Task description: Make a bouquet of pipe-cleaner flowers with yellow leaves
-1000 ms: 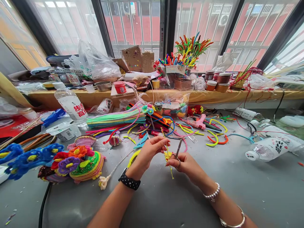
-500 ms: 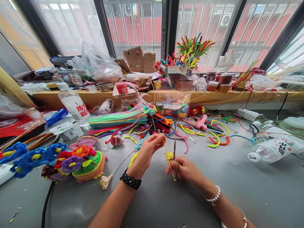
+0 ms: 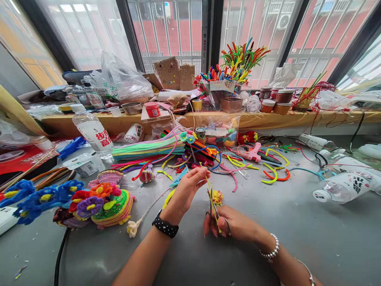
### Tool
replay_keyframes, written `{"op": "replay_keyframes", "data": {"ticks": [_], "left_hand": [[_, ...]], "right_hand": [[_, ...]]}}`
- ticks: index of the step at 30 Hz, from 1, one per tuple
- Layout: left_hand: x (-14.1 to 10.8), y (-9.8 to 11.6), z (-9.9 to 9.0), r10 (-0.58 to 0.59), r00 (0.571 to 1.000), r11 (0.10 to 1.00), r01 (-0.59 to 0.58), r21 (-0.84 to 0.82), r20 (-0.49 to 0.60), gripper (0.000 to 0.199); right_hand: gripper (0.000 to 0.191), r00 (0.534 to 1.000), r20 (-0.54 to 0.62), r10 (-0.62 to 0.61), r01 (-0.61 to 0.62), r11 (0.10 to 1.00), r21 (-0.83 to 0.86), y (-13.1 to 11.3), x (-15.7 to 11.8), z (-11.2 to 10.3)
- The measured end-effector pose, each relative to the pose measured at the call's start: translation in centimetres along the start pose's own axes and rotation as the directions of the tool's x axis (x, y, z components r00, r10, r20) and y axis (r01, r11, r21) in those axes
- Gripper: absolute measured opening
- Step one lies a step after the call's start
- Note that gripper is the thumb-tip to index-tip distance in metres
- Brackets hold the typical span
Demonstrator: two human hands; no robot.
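My left hand (image 3: 190, 186) pinches the upper end of a thin yellow pipe cleaner (image 3: 208, 183), which hangs down toward my other hand. In my right hand (image 3: 228, 222) is a pair of scissors (image 3: 212, 200), my fingers in the handle loops and the blades pointing up. The blades are slightly parted and lie along the strand; whether they touch it I cannot tell. Just beyond the blades a small yellow and red fuzzy clump (image 3: 217, 197) rests on the table. Left of my left wrist lies a cream flower on a stem (image 3: 133, 228).
Pipe-cleaner flowers (image 3: 89, 206) stand at the left. A pastel pipe-cleaner bundle (image 3: 149, 151), a pink glue gun (image 3: 250, 152) and loose yellow pieces lie behind my hands. Water bottles (image 3: 342, 188) lie at the right, and a bottle (image 3: 91, 129) stands at the left.
My right hand has lowered slightly, and the scissors have gone from closed-looking to parted blades beside the strand. The yellow and red clump now shows more fully. My left hand stays nearly in place.
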State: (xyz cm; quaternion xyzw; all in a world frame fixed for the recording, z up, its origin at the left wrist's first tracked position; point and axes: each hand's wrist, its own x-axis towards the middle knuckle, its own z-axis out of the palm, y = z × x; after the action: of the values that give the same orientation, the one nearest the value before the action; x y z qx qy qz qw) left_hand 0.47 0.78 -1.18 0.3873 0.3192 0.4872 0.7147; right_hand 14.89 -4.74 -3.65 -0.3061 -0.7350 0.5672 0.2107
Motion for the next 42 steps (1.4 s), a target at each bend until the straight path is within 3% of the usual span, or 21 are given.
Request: {"op": "replay_keyframes", "data": {"ticks": [10,21,42], "left_hand": [[0.0,-0.1,0.2,-0.004,1.0,1.0,0.004,-0.009,-0.018,0.011],[0.3,-0.2,-0.2,0.024,0.998,0.997,-0.028,-0.075,-0.05,0.012],[0.1,0.0,0.6,0.114,0.985,0.993,-0.111,0.03,-0.129,0.013]], "right_hand": [[0.074,0.993,-0.093,-0.071,0.077,0.996,0.055,0.4,0.5,0.3],[0.067,0.981,-0.193,-0.006,0.032,0.991,0.13,1.2,0.7,0.5],[0.071,0.988,-0.143,-0.051,0.074,0.985,0.155,1.1,0.7,0.9]]}}
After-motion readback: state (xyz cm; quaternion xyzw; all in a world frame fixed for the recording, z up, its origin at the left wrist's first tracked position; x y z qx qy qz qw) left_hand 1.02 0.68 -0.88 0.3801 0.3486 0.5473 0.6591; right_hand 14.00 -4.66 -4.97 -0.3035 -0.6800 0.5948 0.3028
